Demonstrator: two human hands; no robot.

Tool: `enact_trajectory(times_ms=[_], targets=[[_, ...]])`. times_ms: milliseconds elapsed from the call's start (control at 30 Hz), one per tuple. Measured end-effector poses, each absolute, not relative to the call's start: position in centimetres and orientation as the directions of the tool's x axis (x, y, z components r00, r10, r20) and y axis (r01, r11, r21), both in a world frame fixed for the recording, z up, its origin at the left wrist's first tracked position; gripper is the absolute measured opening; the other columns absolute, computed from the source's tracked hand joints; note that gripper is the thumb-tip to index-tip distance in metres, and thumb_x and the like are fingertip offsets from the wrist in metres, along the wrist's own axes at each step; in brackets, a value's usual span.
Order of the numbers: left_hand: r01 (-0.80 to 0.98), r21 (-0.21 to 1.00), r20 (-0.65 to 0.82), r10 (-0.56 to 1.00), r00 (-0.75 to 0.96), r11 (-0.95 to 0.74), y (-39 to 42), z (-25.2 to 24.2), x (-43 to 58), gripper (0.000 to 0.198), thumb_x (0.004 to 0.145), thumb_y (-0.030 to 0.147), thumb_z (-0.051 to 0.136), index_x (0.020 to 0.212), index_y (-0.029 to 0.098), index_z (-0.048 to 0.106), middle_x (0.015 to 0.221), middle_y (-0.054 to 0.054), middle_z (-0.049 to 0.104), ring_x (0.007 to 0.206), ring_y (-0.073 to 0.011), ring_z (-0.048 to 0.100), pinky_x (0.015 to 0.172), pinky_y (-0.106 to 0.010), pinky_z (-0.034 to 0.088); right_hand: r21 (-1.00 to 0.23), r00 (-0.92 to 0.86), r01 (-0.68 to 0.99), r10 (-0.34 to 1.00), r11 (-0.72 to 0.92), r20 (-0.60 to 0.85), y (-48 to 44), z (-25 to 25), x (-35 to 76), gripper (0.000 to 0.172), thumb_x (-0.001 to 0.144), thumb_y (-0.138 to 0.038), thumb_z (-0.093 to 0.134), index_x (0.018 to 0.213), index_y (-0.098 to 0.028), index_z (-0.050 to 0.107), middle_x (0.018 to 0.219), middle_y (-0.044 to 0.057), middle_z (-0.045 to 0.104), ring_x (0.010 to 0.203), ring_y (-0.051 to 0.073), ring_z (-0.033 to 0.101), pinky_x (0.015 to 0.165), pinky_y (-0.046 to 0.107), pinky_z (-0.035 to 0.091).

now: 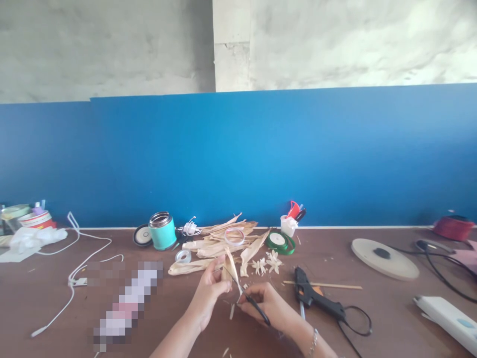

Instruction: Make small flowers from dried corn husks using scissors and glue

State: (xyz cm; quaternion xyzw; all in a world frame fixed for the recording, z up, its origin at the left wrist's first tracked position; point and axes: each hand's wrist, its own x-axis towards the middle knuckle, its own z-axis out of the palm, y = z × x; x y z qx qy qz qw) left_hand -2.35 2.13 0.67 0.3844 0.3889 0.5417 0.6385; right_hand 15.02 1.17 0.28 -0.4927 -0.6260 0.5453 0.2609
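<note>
My left hand point(211, 290) is closed on a pale strip of dried corn husk point(230, 262), pinched upright between thumb and fingers. Black-handled scissors point(257, 307) are gripped in my right hand point(269, 304), their blades pointing up and left at the strip. Thin cut scraps point(232, 312) lie on the table below the hands. Behind them spreads a pile of dried husks point(212, 246), with a clear tape roll point(183, 256) and a pale ring-shaped roll point(234, 236) on it. Several husk flowers point(273, 262) rest right of the pile, near a green ribbon spool point(278, 240).
A black glue gun point(316, 297) and a thin wooden stick point(328, 285) lie at right, near a round pale disc point(385, 258). A turquoise flask point(162, 231) and a white cup of tools point(288, 226) stand behind. White cables point(76, 268) cross the left side.
</note>
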Motion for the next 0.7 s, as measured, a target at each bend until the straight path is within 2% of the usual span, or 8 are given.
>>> enact_trajectory(times_ms=[400, 700], targets=[[-0.353, 0.925, -0.111, 0.989, 0.098, 0.139, 2.00, 0.62, -2.09, 0.068, 0.055, 0.011, 0.067, 0.121, 0.018, 0.051, 0.068, 0.004, 0.062, 0.059, -0.0105, 0.050, 0.061, -0.023, 0.039, -0.943, -0.378, 0.320, 0.901, -0.090, -0.214, 1.54, -0.63, 15.02, 0.036, 0.062, -0.043, 0.074, 0.077, -0.012, 0.066, 0.041, -0.008, 0.044, 0.035, 0.004, 0.034, 0.034, 0.016, 0.025], [-0.353, 0.923, -0.122, 0.986, 0.110, 0.154, 2.10, 0.45, -2.24, 0.073, 0.054, 0.007, 0.066, 0.124, 0.017, 0.049, 0.062, 0.006, 0.058, 0.058, -0.0102, 0.049, 0.061, -0.023, 0.039, -0.935, -0.382, 0.346, 0.898, -0.080, -0.218, 1.45, -0.07, 15.10, 0.026, 0.063, -0.036, 0.074, 0.073, -0.012, 0.068, 0.041, -0.009, 0.042, 0.037, 0.003, 0.032, 0.036, 0.015, 0.024]])
